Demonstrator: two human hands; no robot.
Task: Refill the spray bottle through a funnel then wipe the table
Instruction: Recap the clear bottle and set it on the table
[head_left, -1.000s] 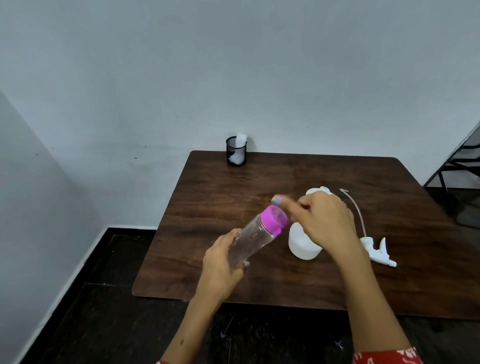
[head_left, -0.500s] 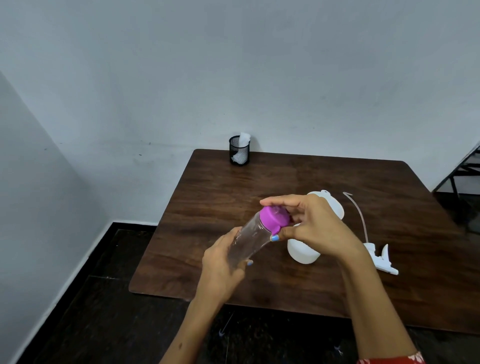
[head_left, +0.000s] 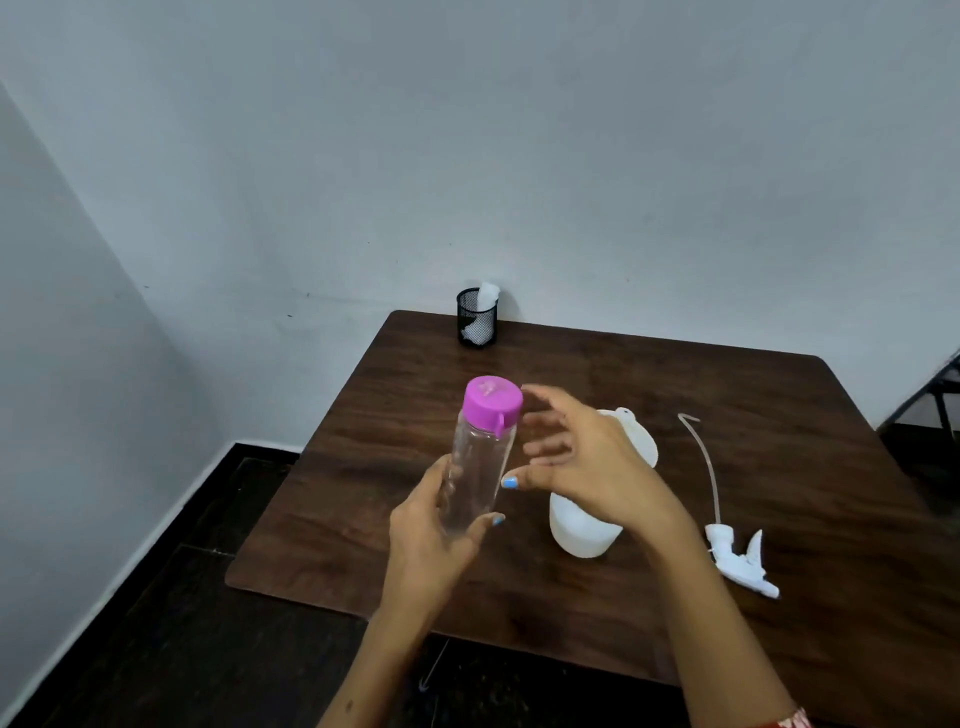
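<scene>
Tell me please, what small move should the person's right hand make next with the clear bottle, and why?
Probably close the right hand on the pink cap and twist it off. The left hand holds the clear plastic bottle nearly upright, its cap on, and the right hand's fingers are spread just beside the cap. The white spray bottle stands behind, its trigger head lying on the table.

A black mesh cup (head_left: 476, 318) (something white inside) stands at the far edge beside the wall (head_left: 571, 156).
</scene>
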